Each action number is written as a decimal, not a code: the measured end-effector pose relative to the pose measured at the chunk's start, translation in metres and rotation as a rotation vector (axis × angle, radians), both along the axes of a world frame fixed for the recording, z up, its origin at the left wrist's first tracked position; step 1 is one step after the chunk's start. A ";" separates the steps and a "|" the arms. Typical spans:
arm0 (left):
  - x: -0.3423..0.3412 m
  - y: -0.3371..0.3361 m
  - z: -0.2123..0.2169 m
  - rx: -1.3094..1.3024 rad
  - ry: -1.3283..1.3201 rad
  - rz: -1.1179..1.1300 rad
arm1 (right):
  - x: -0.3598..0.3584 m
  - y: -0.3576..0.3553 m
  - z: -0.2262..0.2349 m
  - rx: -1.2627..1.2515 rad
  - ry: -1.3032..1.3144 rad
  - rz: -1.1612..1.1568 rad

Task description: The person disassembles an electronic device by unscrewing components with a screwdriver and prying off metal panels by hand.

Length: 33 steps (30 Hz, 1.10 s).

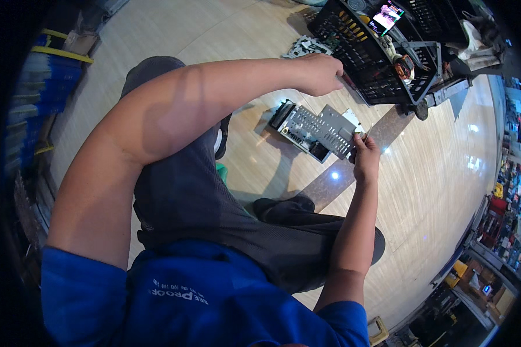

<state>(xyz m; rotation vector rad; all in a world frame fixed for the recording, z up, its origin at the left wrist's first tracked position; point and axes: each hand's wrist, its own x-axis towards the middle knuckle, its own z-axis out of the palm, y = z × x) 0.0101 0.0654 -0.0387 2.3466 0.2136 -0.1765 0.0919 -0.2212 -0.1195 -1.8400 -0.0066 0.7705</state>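
Observation:
My right hand (366, 157) pinches the edge of a grey metal cover plate (337, 128) with rows of slots. The plate lies over or just above an opened metal-cased electronic unit (298, 122) on the floor; whether they touch I cannot tell. A black end and exposed inner parts show on the unit. My left arm reaches across, and my left hand (319, 75) is curled closed beside the black plastic basket (364, 63). A thin dark-red piece shows just past its fingers; whether I hold it is hidden.
Whitish metal scraps (308, 47) lie beside the basket. Cables (404, 66) and a lit phone-like screen (386, 17) are in or on it. Blue stacked bins (37, 87) stand at left. Crowded shelves (512, 225) line the right. A dark floor strip (330, 188) runs beneath the unit.

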 end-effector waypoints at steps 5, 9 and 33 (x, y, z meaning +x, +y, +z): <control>-0.007 -0.001 0.006 -0.004 -0.008 -0.038 | -0.002 -0.003 -0.028 -0.074 0.094 0.077; -0.007 -0.002 0.013 -0.011 0.017 -0.071 | -0.001 -0.002 -0.037 -0.090 0.086 0.098; -0.004 -0.028 -0.012 -0.100 0.323 -0.456 | -0.015 0.021 0.037 0.227 0.189 0.354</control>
